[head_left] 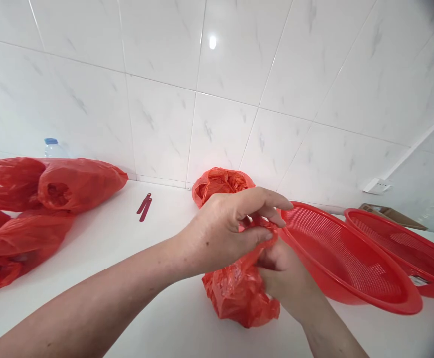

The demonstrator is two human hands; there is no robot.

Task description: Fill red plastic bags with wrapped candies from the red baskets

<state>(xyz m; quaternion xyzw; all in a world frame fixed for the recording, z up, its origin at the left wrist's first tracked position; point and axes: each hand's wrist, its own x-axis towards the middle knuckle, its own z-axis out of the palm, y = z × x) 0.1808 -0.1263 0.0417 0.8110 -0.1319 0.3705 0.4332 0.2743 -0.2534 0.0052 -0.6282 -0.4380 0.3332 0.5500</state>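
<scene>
Both hands are on a crumpled red plastic bag [239, 293] at the front middle of the white table. My left hand [231, 226] pinches the bag's gathered top between thumb and fingers, its index finger stretched out above. Lower down and to the right, my right hand [280, 263] is closed around the bag's neck, its fingers partly hidden by the left hand and the plastic. What the bag holds inside cannot be made out. Just behind the hands, another red plastic bag [222, 183] stands bunched against the wall.
Two red plastic baskets with mesh walls, a near one [336, 258] and a farther one [406, 238], stand at the right. Full red bags [86, 184] lie at the left, before a blue-capped bottle [51, 147]. A dark red folding tool [144, 207] lies near the tiled wall.
</scene>
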